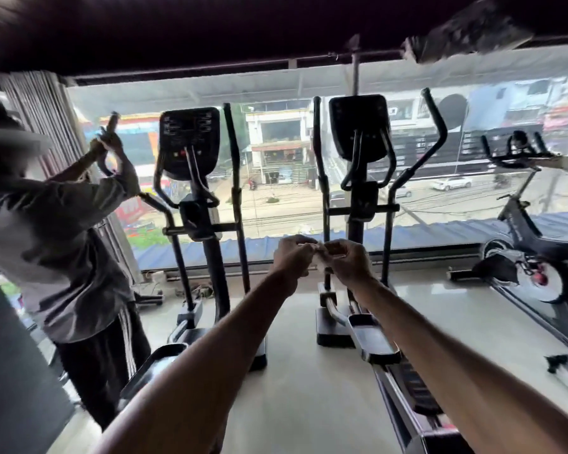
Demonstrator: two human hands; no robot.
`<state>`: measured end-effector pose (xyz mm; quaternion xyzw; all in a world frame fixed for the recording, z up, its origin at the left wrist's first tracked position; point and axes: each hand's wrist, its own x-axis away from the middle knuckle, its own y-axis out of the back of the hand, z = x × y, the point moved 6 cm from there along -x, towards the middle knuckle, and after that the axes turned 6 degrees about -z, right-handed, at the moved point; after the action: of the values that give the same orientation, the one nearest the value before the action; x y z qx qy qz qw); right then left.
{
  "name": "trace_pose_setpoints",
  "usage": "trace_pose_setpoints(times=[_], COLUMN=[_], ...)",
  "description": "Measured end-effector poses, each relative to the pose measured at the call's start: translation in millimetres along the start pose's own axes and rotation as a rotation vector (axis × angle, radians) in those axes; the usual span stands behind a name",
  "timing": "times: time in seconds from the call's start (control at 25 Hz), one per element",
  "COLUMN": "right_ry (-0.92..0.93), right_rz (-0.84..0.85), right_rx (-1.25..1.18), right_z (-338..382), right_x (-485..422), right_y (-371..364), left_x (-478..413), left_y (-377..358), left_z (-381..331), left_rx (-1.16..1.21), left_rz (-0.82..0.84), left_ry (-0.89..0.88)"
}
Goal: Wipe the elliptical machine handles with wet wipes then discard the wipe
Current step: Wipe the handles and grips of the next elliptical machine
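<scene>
Both hands pinch a small pale wipe (318, 250) at chest height, in front of the right elliptical machine (358, 198).

The left hand (292, 257) and right hand (348, 261) meet fingertip to fingertip, fingers curled round the wipe, little of which shows. Its tall handles (435, 126) rise apart from the hands, either side of the console (358, 126). A second elliptical (191, 178) stands beside it on the floor (292, 371). There another person (46, 240) reaches up to its handle. An exercise bike (522, 244) stands at the right by the window (276, 158).
</scene>
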<state>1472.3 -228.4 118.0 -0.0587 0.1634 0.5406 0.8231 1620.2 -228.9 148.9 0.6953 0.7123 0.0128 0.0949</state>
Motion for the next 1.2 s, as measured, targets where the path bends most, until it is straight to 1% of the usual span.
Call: trace_pose_setpoints(times=[0.12, 0.24, 0.36, 0.52, 0.76, 0.92, 1.04, 1.2], right_ry=[0.084, 0.125, 0.209, 0.232, 0.313, 0.377, 0.419, 0.488], right_rz=[-0.086, -0.125, -0.162, -0.21, -0.301, -0.331, -0.379, -0.412], right_rx=[0.057, 0.056, 0.071, 0.132, 0.105, 0.157, 0.225, 0.292], right_z=[-12, -13, -8, -10, -37, -44, -44, -48], right_x=[-108, -213, -316, -428, -610, -720, -797, -878], right_y=[-6, -16, -35, -54, -85, -107, -116, -124], left_x=[-102, -199, -302, -419, -602, -708, -782, -850], left_y=[-30, -53, -72, -93, -128, -153, -175, -200], left_z=[-13, -31, -52, -68, -78, -95, -107, -104], left_rx=[-0.009, 0.003, 0.021, 0.049, 0.063, 0.061, -0.001, -0.007], left_rz=[-0.02, -0.024, -0.051, -0.087, -0.136, -0.146, -0.158, -0.187], left_ry=[-0.057, -0.078, -0.101, -0.137, -0.217, -0.272, -0.334, -0.312])
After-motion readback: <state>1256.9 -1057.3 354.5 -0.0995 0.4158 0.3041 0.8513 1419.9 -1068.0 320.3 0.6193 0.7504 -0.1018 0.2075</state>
